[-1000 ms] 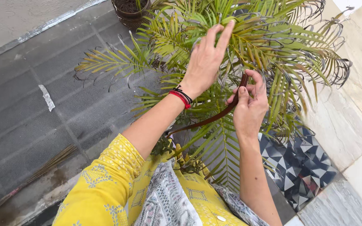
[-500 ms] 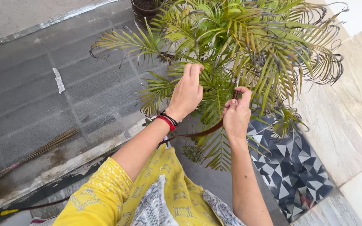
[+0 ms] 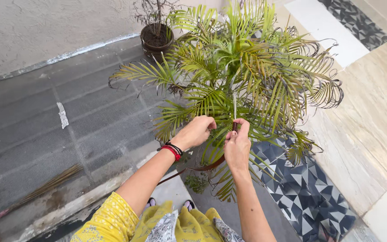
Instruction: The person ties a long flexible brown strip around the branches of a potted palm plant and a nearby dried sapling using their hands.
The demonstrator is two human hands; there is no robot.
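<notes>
Both hands at potted palm (image 3: 247, 67): right hand (image 3: 237, 145) pinching thin, limp brown hose (image 3: 211, 166) near tip; left hand (image 3: 198, 131) closed, apparently on frond

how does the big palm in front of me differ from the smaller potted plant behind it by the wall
The palm is broad and full, with long green and yellowing fronds; the small potted plant is thin and twiggy with sparse leaves. The palm's pot is hidden under its fronds; the small plant's dark round pot shows plainly. The left hand and right hand, which pinches a brown hose, are at the palm; the small plant stands untouched. Both sit by the grey floor's edge.
</notes>
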